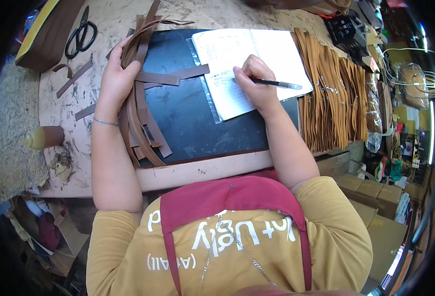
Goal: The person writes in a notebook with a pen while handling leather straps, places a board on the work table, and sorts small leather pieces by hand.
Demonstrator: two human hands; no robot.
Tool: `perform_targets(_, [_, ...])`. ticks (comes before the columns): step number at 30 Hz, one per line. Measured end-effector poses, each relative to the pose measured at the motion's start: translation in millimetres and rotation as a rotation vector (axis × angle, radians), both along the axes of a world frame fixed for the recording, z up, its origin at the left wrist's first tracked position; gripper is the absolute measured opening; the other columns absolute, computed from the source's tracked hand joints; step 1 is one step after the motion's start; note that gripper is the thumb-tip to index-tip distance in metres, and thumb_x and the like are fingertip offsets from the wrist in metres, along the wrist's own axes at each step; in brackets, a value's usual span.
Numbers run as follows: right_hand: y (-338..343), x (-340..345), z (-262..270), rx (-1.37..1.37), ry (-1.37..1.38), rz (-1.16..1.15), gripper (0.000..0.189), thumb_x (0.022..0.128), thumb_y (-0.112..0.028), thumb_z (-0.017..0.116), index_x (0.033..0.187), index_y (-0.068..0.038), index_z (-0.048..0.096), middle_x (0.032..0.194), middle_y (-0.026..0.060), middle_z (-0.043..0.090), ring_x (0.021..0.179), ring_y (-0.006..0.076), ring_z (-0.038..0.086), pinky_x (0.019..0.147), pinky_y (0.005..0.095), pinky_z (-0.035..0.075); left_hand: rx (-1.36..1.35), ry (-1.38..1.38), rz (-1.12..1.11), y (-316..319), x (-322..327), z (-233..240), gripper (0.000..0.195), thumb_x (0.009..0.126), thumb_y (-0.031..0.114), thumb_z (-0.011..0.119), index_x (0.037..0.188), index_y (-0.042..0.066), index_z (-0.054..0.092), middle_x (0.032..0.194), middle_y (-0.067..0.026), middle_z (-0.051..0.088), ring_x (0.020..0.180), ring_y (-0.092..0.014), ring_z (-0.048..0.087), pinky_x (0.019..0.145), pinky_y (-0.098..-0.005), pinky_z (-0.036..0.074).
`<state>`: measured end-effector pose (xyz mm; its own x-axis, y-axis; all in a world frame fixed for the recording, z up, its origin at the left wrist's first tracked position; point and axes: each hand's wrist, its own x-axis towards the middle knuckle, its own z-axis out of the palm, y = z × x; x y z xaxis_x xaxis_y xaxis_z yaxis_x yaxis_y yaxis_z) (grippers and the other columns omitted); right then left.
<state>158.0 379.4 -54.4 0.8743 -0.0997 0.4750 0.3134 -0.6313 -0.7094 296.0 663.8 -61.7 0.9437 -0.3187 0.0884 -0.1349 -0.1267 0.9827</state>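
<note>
My left hand [119, 74] grips a bundle of long brown leather strips [140, 114] that curve over the left edge of a dark board [202, 137]. Short leather strips [162, 78] lie loose beside it on the board. A black pen [276, 83] is held in my right hand [256, 79], its tip hidden or hard to make out at the page. Under that hand an open notebook [232, 100] with handwriting lies on the board, a clear plastic cover showing at its left edge. Right of the notebook stretches a row of tan leather straps [324, 111] with small metal fittings.
Black-handled scissors [80, 39] lie at the upper left, near a brown block with a yellow edge [41, 33]. A squeeze bottle [45, 137] is on the left of the worktable [202, 168]. Cardboard boxes [376, 236] stand below right. A black device [345, 31] sits upper right.
</note>
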Motion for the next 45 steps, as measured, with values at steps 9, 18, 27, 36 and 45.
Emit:
perform_targets(9, [4,0,15,0.552,0.329,-0.076,0.028,0.084,-0.011,0.07,0.069,-0.009,0.047,0.068,0.0008,0.055,0.059,0.0068,0.05,0.055,0.021,0.041,0.051,-0.005,-0.022,1,-2,4,0.058,0.08,0.003,0.053,0.137,0.001,0.042,0.124,-0.0084,0.054,0.112,-0.015,0.052,0.098,-0.025,0.038])
perform_targets(18, [7,-3,23,0.367,0.014,-0.009,0.02,0.083,0.004,0.067,0.082,-0.006,0.05,0.083,0.0061,0.057,0.071,0.0103,0.058,0.063,0.0218,0.048,0.037,-0.08,0.006,1,2,-3,0.055,0.08,0.006,0.055,0.134,0.003,0.046,0.122,-0.01,0.059,0.108,-0.015,0.055,0.096,-0.0257,0.041])
perform_targets(27, [13,-7,5,0.194,0.1,-0.033,0.025,0.08,-0.002,0.07,0.068,-0.006,0.049,0.071,0.0033,0.056,0.065,0.0086,0.051,0.06,0.0213,0.04,0.007,-0.042,0.011,0,1,-2,0.055,0.079,0.007,0.055,0.134,0.004,0.048,0.118,-0.0094,0.061,0.103,-0.015,0.057,0.093,-0.0258,0.043])
perform_targets(36, [14,-10,-1,0.319,0.134,-0.023,0.03,0.086,0.002,0.061,0.064,-0.006,0.042,0.064,0.0009,0.049,0.051,0.0076,0.048,0.05,0.0222,0.04,0.062,-0.047,0.01,3,3,-5,0.056,0.079,0.009,0.055,0.135,0.007,0.048,0.118,-0.0102,0.061,0.104,-0.016,0.057,0.092,-0.0263,0.043])
perform_targets(45, [14,-7,1,-0.006,0.011,-0.031,0.034,0.079,0.003,0.065,0.06,-0.003,0.037,0.064,0.0046,0.044,0.059,0.0127,0.042,0.055,0.0286,0.034,0.021,-0.069,0.005,1,2,-4,0.056,0.079,0.007,0.054,0.134,0.004,0.047,0.121,-0.0106,0.06,0.11,-0.016,0.056,0.096,-0.0262,0.04])
